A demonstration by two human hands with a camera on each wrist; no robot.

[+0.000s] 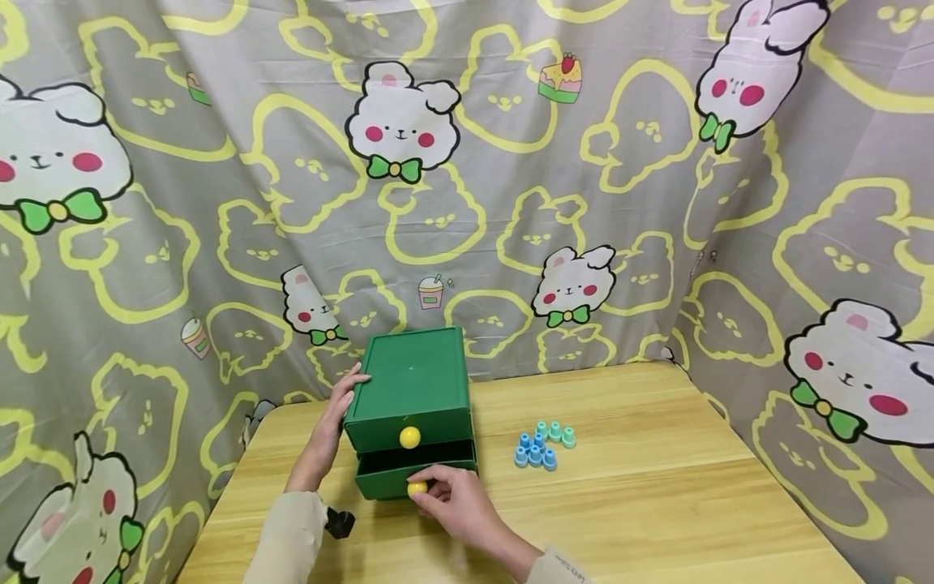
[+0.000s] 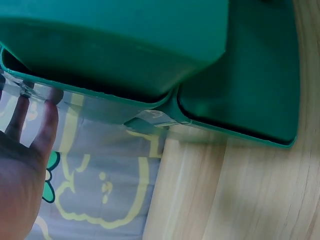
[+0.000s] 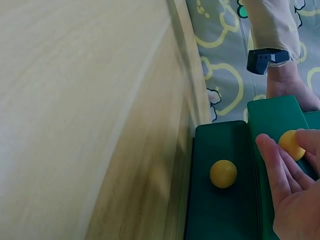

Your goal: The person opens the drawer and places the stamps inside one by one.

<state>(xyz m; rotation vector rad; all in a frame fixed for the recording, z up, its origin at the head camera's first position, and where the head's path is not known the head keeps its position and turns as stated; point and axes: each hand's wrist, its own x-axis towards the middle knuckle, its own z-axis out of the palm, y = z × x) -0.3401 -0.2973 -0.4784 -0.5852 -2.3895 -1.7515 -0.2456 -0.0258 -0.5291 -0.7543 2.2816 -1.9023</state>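
Observation:
A green two-drawer box (image 1: 412, 373) stands on the wooden table. Its lower drawer (image 1: 379, 480) is pulled partway out, with a dark interior showing. My right hand (image 1: 467, 507) pinches the yellow knob (image 1: 417, 489) of that drawer between thumb and fingers. The upper drawer (image 3: 220, 210) is in its slot, and its own yellow knob (image 3: 223, 174) is untouched. Against the box's left side, my left hand (image 1: 337, 422) rests with extended fingers, one fingertip over the top edge. In the left wrist view, those fingers (image 2: 47, 127) lie along the box's side wall.
Right of the box, several small blue pegs (image 1: 535, 454) and a few teal pegs (image 1: 555, 431) stand grouped on the table (image 1: 657, 487). A patterned grey curtain (image 1: 503, 203) hangs behind and on both sides. A black device (image 1: 340, 523) is strapped at the left wrist.

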